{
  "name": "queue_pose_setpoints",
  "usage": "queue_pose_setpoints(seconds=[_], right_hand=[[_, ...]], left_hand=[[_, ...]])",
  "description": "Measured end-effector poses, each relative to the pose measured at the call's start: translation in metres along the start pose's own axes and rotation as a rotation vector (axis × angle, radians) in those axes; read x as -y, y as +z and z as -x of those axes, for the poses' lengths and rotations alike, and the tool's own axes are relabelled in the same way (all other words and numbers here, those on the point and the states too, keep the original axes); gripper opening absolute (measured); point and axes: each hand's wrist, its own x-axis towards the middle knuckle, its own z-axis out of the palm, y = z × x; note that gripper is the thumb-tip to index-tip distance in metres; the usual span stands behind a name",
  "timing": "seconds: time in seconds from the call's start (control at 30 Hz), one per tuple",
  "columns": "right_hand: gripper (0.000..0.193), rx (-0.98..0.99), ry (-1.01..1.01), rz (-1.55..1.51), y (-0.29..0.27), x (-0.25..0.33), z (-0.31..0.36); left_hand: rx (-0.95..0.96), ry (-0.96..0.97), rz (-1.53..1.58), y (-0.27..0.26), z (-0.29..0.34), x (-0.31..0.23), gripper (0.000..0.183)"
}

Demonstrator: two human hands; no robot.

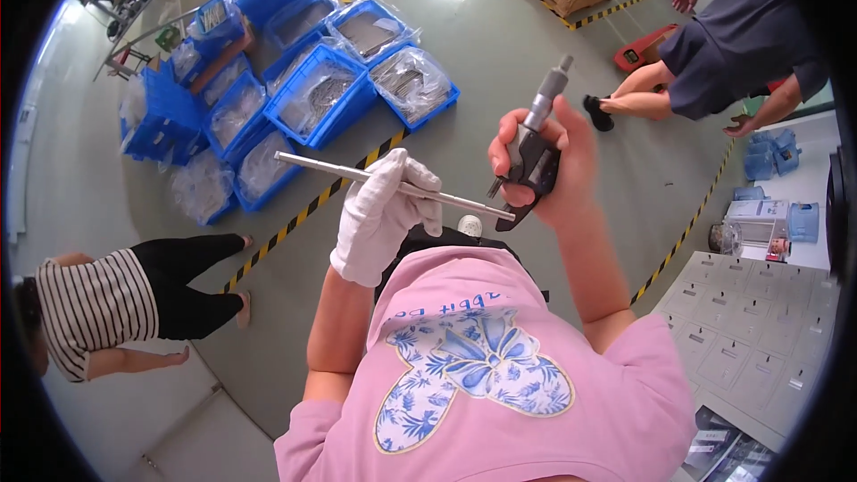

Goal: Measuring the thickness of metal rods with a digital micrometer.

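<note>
My left hand (382, 211), in a white glove, is closed round the middle of a slim silver metal rod (326, 166) with stepped ends. The rod slants from upper left down to the right. Bare and raised, my right hand (564, 165) grips a micrometer (538, 150) with a dark frame and a silver thimble pointing up. The rod's right end lies at the micrometer's jaws, near the lower tip of its frame. Whether the jaws touch the rod, I cannot tell.
Blue crates (320, 94) with plastic-wrapped metal parts stand on the floor ahead left, beside black-and-yellow floor tape (295, 226). A person in stripes (107, 303) is at left, another in dark clothes (714, 45) at upper right. Grey lockers (741, 321) line the right.
</note>
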Motion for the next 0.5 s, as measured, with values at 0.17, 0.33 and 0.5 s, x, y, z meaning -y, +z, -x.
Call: queue_pose_setpoints(seconds=[0.17, 0.33, 0.5], right_hand=[[0.063, 0.162, 0.151, -0.107, 0.014, 0.011, -0.030], [0.062, 0.170, 0.236, -0.064, 0.018, 0.016, -0.044], [0.061, 0.230, 0.281, -0.006, 0.017, 0.022, -0.039]], left_hand=[[-0.106, 0.027, -0.035, 0.004, -0.007, -0.009, 0.036], [-0.290, 0.057, -0.162, 0.012, -0.008, -0.009, 0.039], [-0.378, 0.132, -0.216, 0.023, 0.003, 0.002, 0.040]])
